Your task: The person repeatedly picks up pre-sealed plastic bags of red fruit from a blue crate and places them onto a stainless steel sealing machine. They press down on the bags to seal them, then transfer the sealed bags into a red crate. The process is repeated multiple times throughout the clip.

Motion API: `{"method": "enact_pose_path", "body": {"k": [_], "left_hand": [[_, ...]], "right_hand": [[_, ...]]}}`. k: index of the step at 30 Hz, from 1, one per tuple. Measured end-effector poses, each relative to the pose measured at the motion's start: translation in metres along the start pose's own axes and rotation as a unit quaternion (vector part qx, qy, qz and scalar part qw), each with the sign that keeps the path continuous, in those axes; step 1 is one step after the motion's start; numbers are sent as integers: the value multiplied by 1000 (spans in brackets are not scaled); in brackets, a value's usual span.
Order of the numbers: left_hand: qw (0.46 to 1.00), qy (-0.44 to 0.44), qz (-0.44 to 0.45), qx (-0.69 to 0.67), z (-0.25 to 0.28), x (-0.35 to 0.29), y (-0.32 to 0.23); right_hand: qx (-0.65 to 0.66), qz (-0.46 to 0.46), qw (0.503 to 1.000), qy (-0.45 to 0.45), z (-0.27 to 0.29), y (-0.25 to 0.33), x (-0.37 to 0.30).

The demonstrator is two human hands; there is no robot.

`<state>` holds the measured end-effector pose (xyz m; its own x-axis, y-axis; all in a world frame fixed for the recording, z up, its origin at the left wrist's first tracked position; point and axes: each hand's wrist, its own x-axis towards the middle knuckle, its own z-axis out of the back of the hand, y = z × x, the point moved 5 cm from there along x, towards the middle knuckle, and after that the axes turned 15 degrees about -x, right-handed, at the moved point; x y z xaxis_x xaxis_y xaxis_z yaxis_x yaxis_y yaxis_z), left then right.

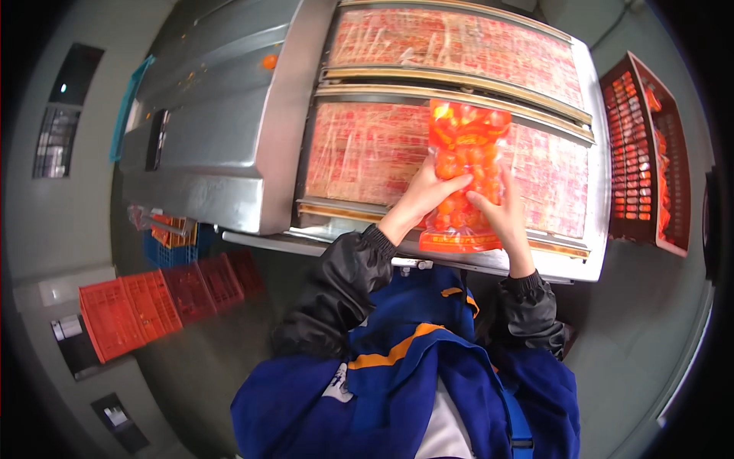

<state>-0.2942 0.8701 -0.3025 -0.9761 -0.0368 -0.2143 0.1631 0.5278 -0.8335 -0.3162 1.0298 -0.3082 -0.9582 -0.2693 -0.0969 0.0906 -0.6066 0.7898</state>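
Between my two hands is a clear and red plastic pouch [469, 157] packed with orange-red pieces of food, held upright above a metal machine bed. My left hand [430, 191] grips its left side, thumb across the front. On the right side my right hand [501, 214] closes around the pouch, its thumb also on the front. The fingers behind the pouch are hidden. Beneath it lies the near panel [367, 153] of the machine, covered in worn red and tan sheeting, and beyond that is a similar far panel [459, 38].
A steel machine housing [206, 107] stands at the left, with one small orange piece [269, 61] on it. To the right is a dark red crate [673, 176] holding filled pouches. Red crates [130, 314] and a blue crate [172, 249] sit at the lower left.
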Motion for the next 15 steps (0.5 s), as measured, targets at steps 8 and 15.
{"method": "enact_pose_path", "body": {"k": [8, 15], "left_hand": [[963, 75, -252, 54, 18, -81, -163], [899, -186, -396, 20, 135, -335, -247]], "right_hand": [[285, 133, 949, 17, -18, 172, -17], [287, 383, 834, 274, -135, 363, -151]]}}
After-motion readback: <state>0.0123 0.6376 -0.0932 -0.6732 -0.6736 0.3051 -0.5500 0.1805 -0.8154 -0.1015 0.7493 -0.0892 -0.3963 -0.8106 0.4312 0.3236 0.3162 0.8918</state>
